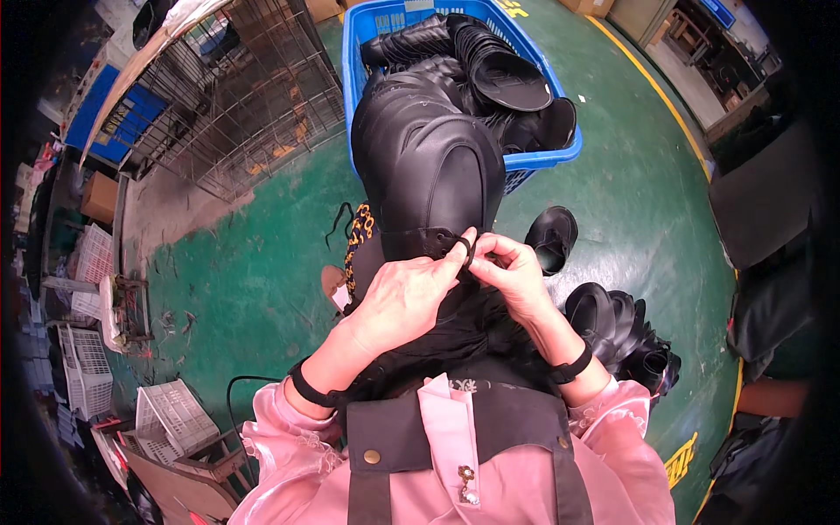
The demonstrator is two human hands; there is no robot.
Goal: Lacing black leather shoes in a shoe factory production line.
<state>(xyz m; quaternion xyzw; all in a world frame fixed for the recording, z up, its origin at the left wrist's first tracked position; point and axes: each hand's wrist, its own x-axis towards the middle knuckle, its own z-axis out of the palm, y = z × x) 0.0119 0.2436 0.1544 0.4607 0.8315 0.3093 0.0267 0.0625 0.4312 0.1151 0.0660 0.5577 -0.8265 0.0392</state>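
A stack of black leather shoe uppers rests before me, the nearest upper (pixel 442 179) with its toe pointing away and its eyelet edge toward me. My left hand (pixel 402 302) is closed at that edge, thumb and forefinger pinching a black shoelace (pixel 470 254) beside the eyelets. Close against it on the right, my right hand (pixel 514 273) pinches the same shoelace between thumb and fingertips. The lace forms a small loop between the two hands. My fingers hide part of the eyelet edge.
Beyond the stack stands a blue plastic basket (pixel 547 159) heaped with black uppers. On the green floor at right lie a single upper (pixel 552 238) and a pile of uppers (pixel 605 317). A wire cage (pixel 254 96) is at far left, with white crates (pixel 175 418) nearer.
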